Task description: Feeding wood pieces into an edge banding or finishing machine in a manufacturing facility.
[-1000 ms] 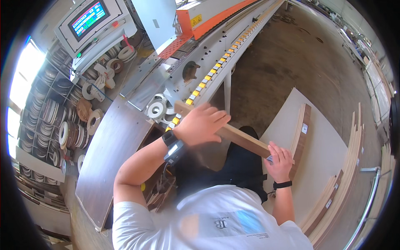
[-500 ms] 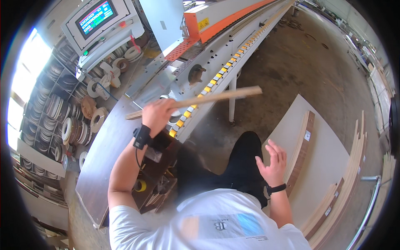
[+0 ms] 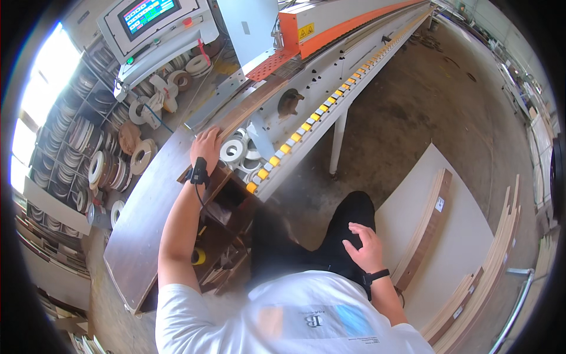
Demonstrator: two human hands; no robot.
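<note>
A long brown wooden strip (image 3: 253,108) now lies along the infeed of the edge banding machine (image 3: 295,105), its far end by the red perforated plate. My left hand (image 3: 205,145) has its fingers bent over the strip's near end, beside the dark worktable (image 3: 144,230). Over my right thigh hovers my right hand (image 3: 364,248), empty, with fingers spread. To its right, more wooden strips (image 3: 425,227) with a white label rest on a pale board (image 3: 454,236).
Yellow rollers (image 3: 295,137) line the machine's edge. A control panel (image 3: 154,35) stands at the upper left. White tape rolls (image 3: 233,150) sit below the infeed. Racks of banding rolls (image 3: 79,133) fill the left. More strips (image 3: 501,248) and a metal rail (image 3: 519,307) lie right.
The strip, held up crosswise before, has been swung round and laid lengthwise on the machine. My left hand has lowered to its near end. My right hand has drawn left over my thigh.
</note>
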